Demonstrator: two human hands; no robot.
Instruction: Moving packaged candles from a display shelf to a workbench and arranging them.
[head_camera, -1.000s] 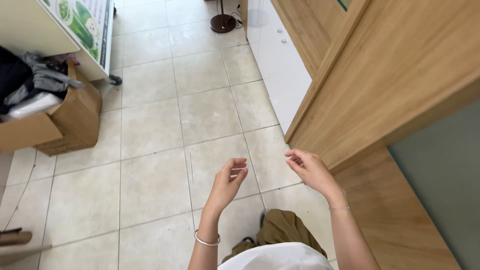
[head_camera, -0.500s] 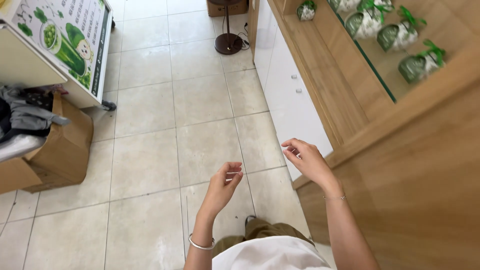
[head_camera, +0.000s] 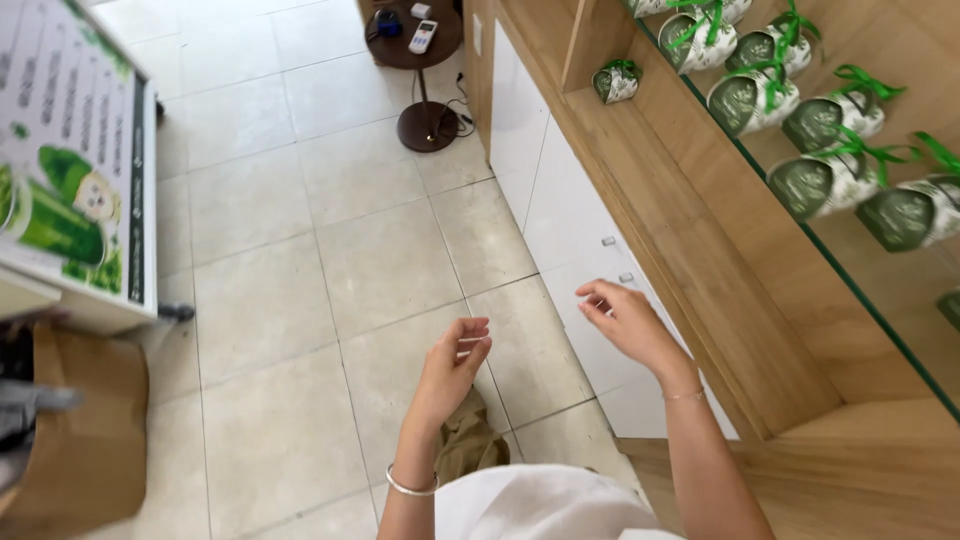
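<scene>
My left hand (head_camera: 455, 362) hangs over the tiled floor (head_camera: 380, 260) with fingers loosely curled and nothing in it; a thin bracelet circles its wrist. Off to the right, my right hand (head_camera: 625, 322) is raised with fingers spread, empty, in front of the white cabinet doors (head_camera: 560, 225) and close to their small handles. Above the cabinet runs a wooden counter (head_camera: 700, 240) under a glass shelf with several round green-and-white packages tied with green ribbon (head_camera: 825, 180).
A small round pedestal table (head_camera: 415, 40) holding a remote stands at the back near the cabinet. On the left stands a white panel with green pictures (head_camera: 75, 190), and below it a brown cardboard box (head_camera: 85, 440).
The view has tilted up and to the right, bringing the glass shelf and packages into sight. Both hands stay raised and empty, the right one nearer the cabinet doors.
</scene>
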